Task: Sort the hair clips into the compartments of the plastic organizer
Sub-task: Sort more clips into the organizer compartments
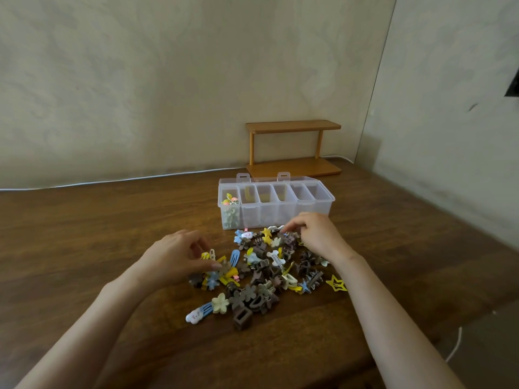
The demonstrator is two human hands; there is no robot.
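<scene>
Step in hand: picking from the heap, with sorting judged to be at an early stage. The clips (261,276) are lying in a loose heap on the table (112,248) at centre frame, just below the organizer (276,217). The organizer is standing open. Its leftmost compartment is holding a few clips, and the others are looking nearly bare. The left hand (177,256) is working at the heap's left edge, thumb and fingers pinching a yellow clip (205,255). The right hand (317,234) is reaching into the heap's upper right, fingers curled down among brown clips; whether it is gripping one cannot be told. Next move, by judgement: lifting the pinched clip clear without dragging its neighbours, then carrying it up-frame to the matching compartment.
</scene>
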